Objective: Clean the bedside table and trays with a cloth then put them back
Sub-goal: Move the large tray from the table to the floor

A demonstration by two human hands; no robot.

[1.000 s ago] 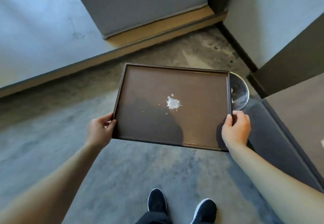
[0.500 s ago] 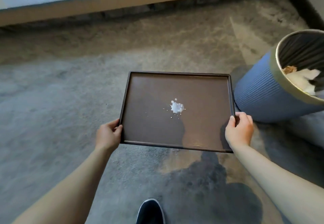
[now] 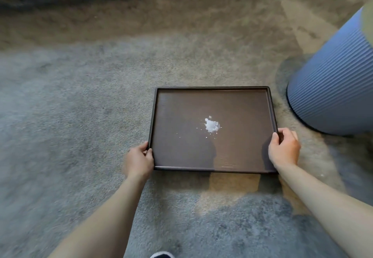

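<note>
Gripping the brown tray (image 3: 181,116) by its side rims — left hand (image 3: 139,159), right hand (image 3: 284,149) — arms outstretched, white splatter (image 3: 211,125) centred.

I saw a mottled grey and tan carpeted floor (image 3: 80,116) filling the view. A blue ribbed waste bin (image 3: 335,88) stood directly on it at the right. A shoe tip (image 3: 162,255) rested on the carpet at the bottom edge.

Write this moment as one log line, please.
left hand: grips tray | right hand: grips tray | white spill: uncleaned | blue bin: right | cloth: unseen
</note>
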